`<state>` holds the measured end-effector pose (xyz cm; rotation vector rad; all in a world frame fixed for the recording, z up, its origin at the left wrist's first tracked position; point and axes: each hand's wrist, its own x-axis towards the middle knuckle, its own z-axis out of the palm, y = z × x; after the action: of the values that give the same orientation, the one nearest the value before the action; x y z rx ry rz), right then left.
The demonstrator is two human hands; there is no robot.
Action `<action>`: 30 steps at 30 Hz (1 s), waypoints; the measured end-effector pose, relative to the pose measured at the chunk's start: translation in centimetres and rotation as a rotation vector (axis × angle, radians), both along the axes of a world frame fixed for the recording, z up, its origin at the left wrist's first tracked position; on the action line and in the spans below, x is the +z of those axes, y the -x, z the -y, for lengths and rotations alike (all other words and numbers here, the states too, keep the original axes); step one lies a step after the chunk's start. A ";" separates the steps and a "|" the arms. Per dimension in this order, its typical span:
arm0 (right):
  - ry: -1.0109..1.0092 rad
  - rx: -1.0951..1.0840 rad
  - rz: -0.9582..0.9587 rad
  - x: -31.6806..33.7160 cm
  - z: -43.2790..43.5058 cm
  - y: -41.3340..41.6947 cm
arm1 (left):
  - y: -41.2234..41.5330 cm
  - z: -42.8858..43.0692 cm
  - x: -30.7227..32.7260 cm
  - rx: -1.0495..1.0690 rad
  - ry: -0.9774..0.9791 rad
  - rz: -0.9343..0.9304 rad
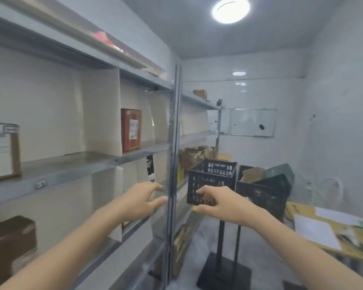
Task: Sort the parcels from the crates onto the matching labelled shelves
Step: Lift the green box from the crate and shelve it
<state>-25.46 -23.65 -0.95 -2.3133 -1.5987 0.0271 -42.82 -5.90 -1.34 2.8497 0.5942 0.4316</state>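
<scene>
White-walled storeroom, both arms stretched forward. Left hand (pixel 142 200) hangs just left of the grey shelf post (pixel 174 143), fingers loosely bent, holding nothing. Right hand (pixel 218 204) hangs just right of the post, likewise empty. Right of the post and beyond it stand black crates (pixel 212 174). Left of it, a red-brown parcel (pixel 131 129) stands upright on a shelf (pixel 71 164).

Left hand (pixel 143 203) and right hand (pixel 220 206) outstretched, empty, black crates (pixel 212 176) ahead, metal shelves (pixel 71 170) left
</scene>
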 end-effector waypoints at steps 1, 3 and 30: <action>-0.013 -0.044 -0.010 0.0 1.1 -2.5 | -3.3 0.5 -0.1 -0.039 0.007 0.006; -0.027 -0.122 -0.014 -0.2 3.0 -7.1 | -9.6 1.5 -0.3 -0.121 0.018 0.018; -0.125 -0.580 0.052 -0.6 3.6 -57.2 | -71.0 -3.5 -1.8 -0.800 0.078 -0.024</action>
<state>31.76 -27.24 -1.57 -2.5960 -0.8665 -0.2609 28.13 -2.41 -3.10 2.7174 -0.5175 0.2172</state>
